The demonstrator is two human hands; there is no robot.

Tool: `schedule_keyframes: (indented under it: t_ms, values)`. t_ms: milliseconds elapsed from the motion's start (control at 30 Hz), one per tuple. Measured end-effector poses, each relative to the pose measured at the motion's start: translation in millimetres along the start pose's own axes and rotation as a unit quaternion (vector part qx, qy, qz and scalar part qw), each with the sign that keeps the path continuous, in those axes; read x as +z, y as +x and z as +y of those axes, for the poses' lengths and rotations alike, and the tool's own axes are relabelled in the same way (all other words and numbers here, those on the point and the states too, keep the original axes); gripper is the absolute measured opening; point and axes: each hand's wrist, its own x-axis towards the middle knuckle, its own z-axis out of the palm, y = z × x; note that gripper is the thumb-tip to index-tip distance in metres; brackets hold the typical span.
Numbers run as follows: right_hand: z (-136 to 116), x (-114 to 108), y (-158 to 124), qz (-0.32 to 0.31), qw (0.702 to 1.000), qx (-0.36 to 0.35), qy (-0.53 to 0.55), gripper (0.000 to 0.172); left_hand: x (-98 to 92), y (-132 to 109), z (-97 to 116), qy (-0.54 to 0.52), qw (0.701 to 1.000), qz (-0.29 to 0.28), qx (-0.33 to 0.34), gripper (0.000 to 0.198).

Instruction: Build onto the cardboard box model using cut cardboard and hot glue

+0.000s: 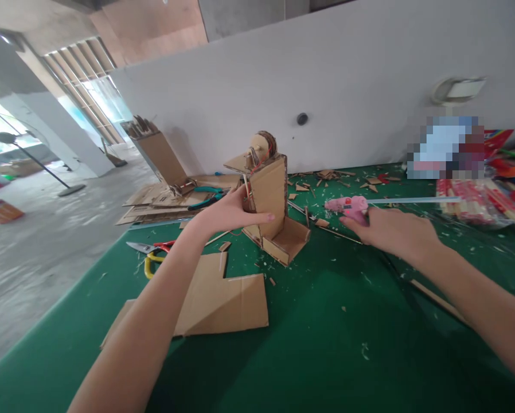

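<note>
A cardboard model (pixel 271 192) with a round piece on top and a shallow tray at its foot stands upright on the green table. My left hand (pixel 234 211) grips its upright part from the left, thumb across the front face. At the right, my right hand (pixel 395 232) is wrapped round the handle of a pink glue gun (pixel 347 205). A long pale glue stick (pixel 412 200) sticks out of the gun's back. The gun's nozzle points left toward the model, apart from it. Part of a flat cut cardboard sheet (pixel 235 301) lies under my left forearm.
Scissors (pixel 152 249) and teal-handled pliers (pixel 208 197) lie left of the model, near stacked cardboard (pixel 154 202). Scraps (pixel 326 175) litter the table's back. Bagged sticks (pixel 476 201) lie at the right. A white wall (pixel 347 74) rises behind the green table (pixel 318 344).
</note>
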Motion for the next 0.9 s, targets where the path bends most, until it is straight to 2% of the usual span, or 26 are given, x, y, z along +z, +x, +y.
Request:
schedule_keyframes:
  t_ms: [167,267,333,400,467,600,700,900]
  values:
    - [-4,16,9,0.054,0.994,-0.012,0.094,0.043,-6.0,-5,6,0.046,0.999,-0.005,-0.014,0.08]
    - [-3,7,3,0.144,0.977,-0.051,0.151,0.033,-6.3,-6,9,0.059,0.998,-0.012,-0.024,0.076]
    - [-4,-6,-7,0.171,0.96,-0.08,0.209,0.032,-6.0,-7,11,0.071,0.997,-0.023,-0.025,0.075]
    - [-7,-19,-19,0.117,0.95,-0.109,0.267,0.036,-5.4,-8,14,0.089,0.995,-0.025,-0.031,0.075]
    - [-14,-25,-28,0.08,0.951,-0.144,0.261,0.035,-4.1,-9,16,0.114,0.992,-0.019,-0.042,0.074]
    - [-29,-11,-30,0.052,0.954,-0.222,0.193,0.032,-1.5,-10,18,0.146,0.988,-0.008,-0.051,0.07]
    - [-39,4,-23,0.01,0.945,-0.268,0.189,0.032,-1.3,-10,19,0.144,0.988,-0.011,-0.048,0.069]
    - [-53,7,-19,-0.021,0.936,-0.285,0.205,0.026,-2.7,-9,17,0.133,0.99,-0.025,-0.046,0.07]
